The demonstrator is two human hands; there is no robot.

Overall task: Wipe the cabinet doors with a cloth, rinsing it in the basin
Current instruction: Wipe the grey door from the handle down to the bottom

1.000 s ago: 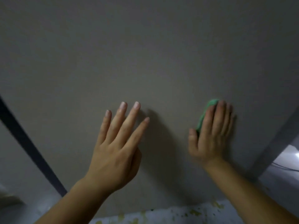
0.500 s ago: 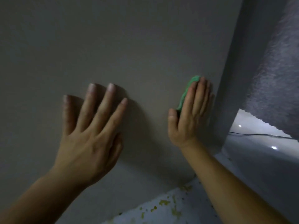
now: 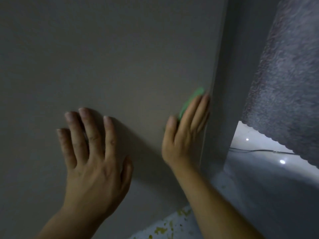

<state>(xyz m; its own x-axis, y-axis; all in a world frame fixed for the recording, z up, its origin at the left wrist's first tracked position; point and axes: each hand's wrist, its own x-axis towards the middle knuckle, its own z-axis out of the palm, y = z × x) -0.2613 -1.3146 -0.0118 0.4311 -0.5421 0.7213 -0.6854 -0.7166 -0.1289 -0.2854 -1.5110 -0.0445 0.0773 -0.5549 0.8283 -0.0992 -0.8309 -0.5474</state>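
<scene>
I am in the wiping step. My right hand (image 3: 184, 133) presses a small green cloth (image 3: 191, 100) flat against the plain grey-beige cabinet door (image 3: 120, 57). The fingers are straight and laid over the cloth, not curled round it, and the thumb lies alongside its lower end. The cloth sits at the door's right edge, where the panel meets the paler grey side face of the cabinet (image 3: 222, 100), and only its upper part shows past my fingertips.

My left hand (image 3: 93, 161) holds nothing. It is spread open against the same door, well to the left of the cloth, and I judge it to be steadying the panel.

With the cloth at the edge, I judge the next move is a pass back across the door or down it, under even pressure.

No basin is in view, so I cannot say where the rinse water stands or what it holds.

To the right hangs a grey textured fabric with a scalloped hem (image 3: 284, 83), and below is a white, yellow-flecked floor (image 3: 172, 226).
</scene>
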